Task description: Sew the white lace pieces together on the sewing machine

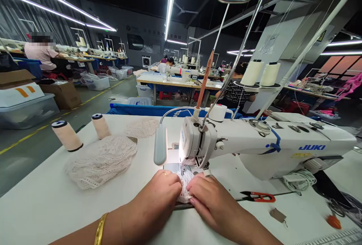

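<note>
A white JUKI sewing machine [263,143] stands on the white table [42,203]. A small piece of cream lace [185,186] lies under its needle area. My left hand [160,196] and my right hand [210,198] press on the lace from either side, fingers curled and pinching it just in front of the presser foot. A gold bangle [100,228] circles my left wrist. A pile of the same lace [102,160] rests to the left, a smaller heap [141,128] behind it.
Two thread cones [66,135] [100,125] stand at the table's left. Red thread snips [258,197] and a small metal tag [277,215] lie right of my hands. A gooseneck lamp [160,145] hangs by the needle. Other people sit at machines behind.
</note>
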Demonstrator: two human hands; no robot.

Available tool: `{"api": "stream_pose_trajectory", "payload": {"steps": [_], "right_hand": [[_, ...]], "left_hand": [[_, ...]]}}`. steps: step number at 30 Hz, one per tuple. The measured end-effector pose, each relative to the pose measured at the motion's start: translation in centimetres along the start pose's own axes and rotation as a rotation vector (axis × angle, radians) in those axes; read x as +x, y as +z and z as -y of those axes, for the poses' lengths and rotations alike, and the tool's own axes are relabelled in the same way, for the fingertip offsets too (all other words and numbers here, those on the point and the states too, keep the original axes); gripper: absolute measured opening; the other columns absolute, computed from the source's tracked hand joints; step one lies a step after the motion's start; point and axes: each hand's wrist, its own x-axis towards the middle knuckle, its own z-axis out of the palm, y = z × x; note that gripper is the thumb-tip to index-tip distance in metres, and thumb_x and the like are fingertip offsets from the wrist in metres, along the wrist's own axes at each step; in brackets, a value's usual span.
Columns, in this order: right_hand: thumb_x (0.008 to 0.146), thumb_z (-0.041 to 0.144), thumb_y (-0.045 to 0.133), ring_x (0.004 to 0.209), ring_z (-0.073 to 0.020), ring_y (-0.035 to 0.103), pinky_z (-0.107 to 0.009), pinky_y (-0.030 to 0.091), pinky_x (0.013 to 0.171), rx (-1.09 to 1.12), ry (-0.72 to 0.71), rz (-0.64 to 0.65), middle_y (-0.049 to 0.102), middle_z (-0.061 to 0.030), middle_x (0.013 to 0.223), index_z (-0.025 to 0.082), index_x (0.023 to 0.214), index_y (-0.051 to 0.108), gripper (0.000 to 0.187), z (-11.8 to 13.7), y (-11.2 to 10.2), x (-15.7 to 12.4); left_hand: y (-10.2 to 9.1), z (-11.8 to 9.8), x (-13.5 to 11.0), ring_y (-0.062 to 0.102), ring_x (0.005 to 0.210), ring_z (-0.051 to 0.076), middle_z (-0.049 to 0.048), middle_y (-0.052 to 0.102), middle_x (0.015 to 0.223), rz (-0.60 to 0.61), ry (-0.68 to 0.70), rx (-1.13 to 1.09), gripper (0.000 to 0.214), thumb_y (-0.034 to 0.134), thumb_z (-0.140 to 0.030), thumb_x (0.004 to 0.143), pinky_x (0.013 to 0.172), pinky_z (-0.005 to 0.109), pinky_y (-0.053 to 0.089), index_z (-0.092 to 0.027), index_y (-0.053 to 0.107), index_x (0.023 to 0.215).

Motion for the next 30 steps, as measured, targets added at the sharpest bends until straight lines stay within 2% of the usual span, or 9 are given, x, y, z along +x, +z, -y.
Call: {"api": "stream_pose_trajectory", "payload": {"steps": [2, 4, 7, 10, 14, 19, 22, 27, 30], "right_hand": [[0.106, 0.018, 0.047, 0.088, -0.0226, 0.064, -0.037, 0.050, 0.082, 0.077, 0.041, -0.145, 0.071, -0.0035, 0.096, 0.024, 0.102, 0.063, 0.017, -0.3, 0.5, 0.3], [0.108, 0.024, 0.048, 0.089, -0.0215, 0.067, -0.034, 0.051, 0.082, 0.173, 0.128, -0.278, 0.073, -0.0027, 0.096, 0.025, 0.105, 0.066, 0.018, -0.6, 1.0, 0.6], [0.110, 0.034, 0.049, 0.090, -0.0205, 0.071, -0.031, 0.054, 0.083, 0.301, 0.245, -0.377, 0.075, -0.0032, 0.099, 0.025, 0.106, 0.068, 0.021, -0.6, 1.6, 0.9], [0.110, 0.040, 0.050, 0.085, -0.0192, 0.072, -0.028, 0.055, 0.080, 0.383, 0.301, -0.410, 0.077, -0.0029, 0.096, 0.024, 0.109, 0.067, 0.024, -0.4, 1.9, 1.2], [0.109, 0.040, 0.052, 0.079, -0.0165, 0.070, -0.023, 0.054, 0.074, 0.402, 0.284, -0.463, 0.077, -0.0007, 0.090, 0.024, 0.099, 0.066, 0.023, 0.0, 1.9, 1.5], [0.107, 0.039, 0.055, 0.072, -0.0140, 0.067, -0.021, 0.052, 0.070, 0.385, 0.273, -0.513, 0.072, 0.0022, 0.081, 0.024, 0.095, 0.064, 0.022, 0.0, 2.0, 1.5], [0.107, 0.039, 0.054, 0.070, -0.0136, 0.065, -0.021, 0.050, 0.067, 0.403, 0.275, -0.497, 0.071, 0.0025, 0.079, 0.023, 0.093, 0.063, 0.023, -0.1, 2.1, 1.5], [0.108, 0.039, 0.053, 0.068, -0.0137, 0.063, -0.022, 0.049, 0.067, 0.426, 0.279, -0.469, 0.070, 0.0022, 0.077, 0.023, 0.089, 0.062, 0.026, 0.0, 2.1, 1.3], [0.108, 0.039, 0.054, 0.067, -0.0141, 0.062, -0.023, 0.048, 0.067, 0.434, 0.282, -0.448, 0.068, 0.0023, 0.074, 0.023, 0.088, 0.063, 0.027, 0.1, 2.0, 1.2]], "left_hand": [[0.7, 0.6, 0.7, 0.053, 0.074, 0.017, 0.0009, 0.063, 0.084, -0.091, -0.065, -0.128, 0.020, 0.044, -0.004, 0.091, 0.070, 0.029, 0.044, -0.021, 0.050, 0.083], [0.9, 1.0, 1.5, 0.051, 0.069, 0.017, -0.0009, 0.059, 0.078, -0.148, -0.141, -0.260, 0.018, 0.041, -0.008, 0.092, 0.064, 0.027, 0.042, -0.023, 0.046, 0.083], [0.7, 0.9, 2.6, 0.054, 0.075, 0.018, -0.0001, 0.060, 0.083, -0.132, -0.241, -0.369, 0.010, 0.041, -0.015, 0.089, 0.068, 0.029, 0.044, -0.023, 0.045, 0.085], [0.3, 0.6, 3.1, 0.057, 0.080, 0.021, 0.0008, 0.062, 0.087, -0.064, -0.331, -0.387, 0.010, 0.047, -0.016, 0.077, 0.071, 0.031, 0.043, -0.022, 0.049, 0.085], [0.4, 0.9, 3.2, 0.056, 0.077, 0.021, -0.0006, 0.060, 0.078, 0.013, -0.356, -0.420, 0.010, 0.048, -0.016, 0.066, 0.068, 0.031, 0.038, -0.022, 0.050, 0.074], [0.6, 1.5, 3.2, 0.053, 0.069, 0.018, -0.0021, 0.054, 0.069, 0.060, -0.368, -0.452, 0.007, 0.052, -0.018, 0.069, 0.063, 0.029, 0.036, -0.021, 0.047, 0.065], [0.4, 1.1, 3.1, 0.057, 0.074, 0.019, -0.0017, 0.055, 0.074, 0.069, -0.379, -0.483, 0.014, 0.061, -0.023, 0.073, 0.065, 0.028, 0.039, -0.020, 0.051, 0.064], [0.2, 0.3, 3.0, 0.060, 0.084, 0.020, 0.0004, 0.058, 0.085, 0.040, -0.379, -0.658, 0.021, 0.075, -0.033, 0.076, 0.069, 0.026, 0.044, -0.018, 0.063, 0.067], [0.3, 0.0, 2.8, 0.059, 0.085, 0.019, 0.0010, 0.059, 0.087, 0.026, -0.352, -0.697, 0.028, 0.077, -0.038, 0.079, 0.071, 0.025, 0.045, -0.017, 0.062, 0.066]]}}
